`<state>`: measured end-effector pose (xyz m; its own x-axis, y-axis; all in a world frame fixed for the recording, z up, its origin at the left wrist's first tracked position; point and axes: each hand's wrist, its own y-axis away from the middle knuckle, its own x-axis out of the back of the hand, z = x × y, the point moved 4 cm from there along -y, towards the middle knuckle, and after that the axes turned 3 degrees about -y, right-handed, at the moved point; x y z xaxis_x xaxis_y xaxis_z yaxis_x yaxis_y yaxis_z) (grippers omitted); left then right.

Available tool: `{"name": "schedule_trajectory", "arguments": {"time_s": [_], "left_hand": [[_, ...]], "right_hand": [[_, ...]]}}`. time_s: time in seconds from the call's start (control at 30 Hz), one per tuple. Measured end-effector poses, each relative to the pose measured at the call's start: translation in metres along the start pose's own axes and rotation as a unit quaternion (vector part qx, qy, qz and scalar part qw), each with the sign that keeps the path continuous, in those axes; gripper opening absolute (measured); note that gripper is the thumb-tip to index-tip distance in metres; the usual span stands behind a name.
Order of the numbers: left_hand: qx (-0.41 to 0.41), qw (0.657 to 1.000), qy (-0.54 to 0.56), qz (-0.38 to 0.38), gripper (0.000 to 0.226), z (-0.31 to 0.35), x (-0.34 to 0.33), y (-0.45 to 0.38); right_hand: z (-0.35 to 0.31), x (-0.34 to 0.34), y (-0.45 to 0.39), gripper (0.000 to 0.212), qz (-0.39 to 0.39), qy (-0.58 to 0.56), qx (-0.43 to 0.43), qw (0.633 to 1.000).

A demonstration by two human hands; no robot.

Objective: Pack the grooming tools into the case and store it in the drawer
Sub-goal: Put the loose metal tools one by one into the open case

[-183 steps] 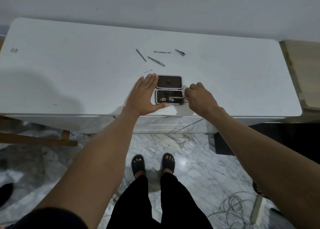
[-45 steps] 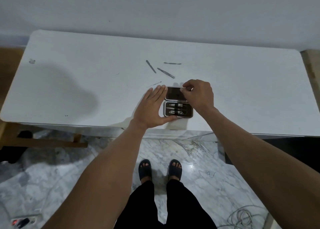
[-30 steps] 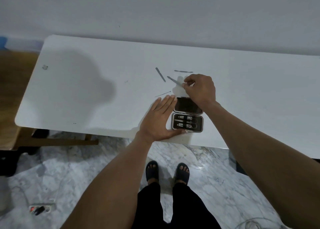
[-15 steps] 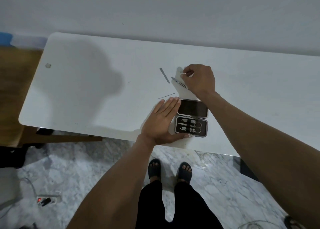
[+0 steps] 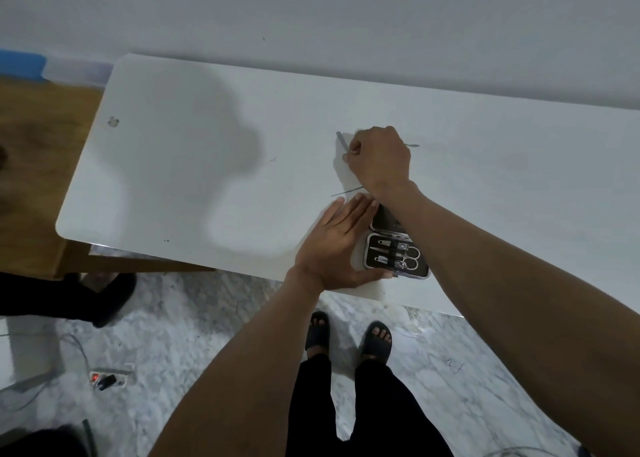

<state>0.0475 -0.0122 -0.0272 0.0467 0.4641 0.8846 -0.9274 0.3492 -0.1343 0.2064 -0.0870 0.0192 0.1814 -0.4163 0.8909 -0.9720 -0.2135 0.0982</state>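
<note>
Head view: our left hand (image 5: 341, 245) lies flat, fingers spread, beside the case (image 5: 394, 254) to steady it; beyond the case, our right hand (image 5: 379, 157) pinches a file (image 5: 341, 140) for packing.

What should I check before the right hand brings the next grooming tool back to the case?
1. Case open, lid flat on the table: ok.
2. Case steadied: ok, left hand lies flat against its left side.
3. Right hand closed on a tool: ok, the grey file sticks out past its fingers; how firmly it is held, cannot tell.
4. Free slot in the case: cannot tell, several tools already sit under the strap.
5. Loose tools left to pack: not ok, a thin pick and a slim tool remain on the table.
6. Drawer ready: cannot tell, not in view.
</note>
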Motion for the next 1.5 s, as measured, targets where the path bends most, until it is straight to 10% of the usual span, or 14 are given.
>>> {"name": "schedule_trajectory", "arguments": {"time_s": [0.57, 1.5], "left_hand": [[-0.003, 1.000, 0.002, 0.007, 0.108, -0.001, -0.002, -0.003], [0.012, 0.999, -0.019, -0.039, 0.118, 0.000, 0.000, -0.004]], "right_hand": [[-0.024, -0.016, 0.006, 0.032, -0.066, 0.163, 0.015, 0.984], [-0.002, 0.004, 0.011, 0.016, -0.005, 0.084, 0.039, 0.996]]}}
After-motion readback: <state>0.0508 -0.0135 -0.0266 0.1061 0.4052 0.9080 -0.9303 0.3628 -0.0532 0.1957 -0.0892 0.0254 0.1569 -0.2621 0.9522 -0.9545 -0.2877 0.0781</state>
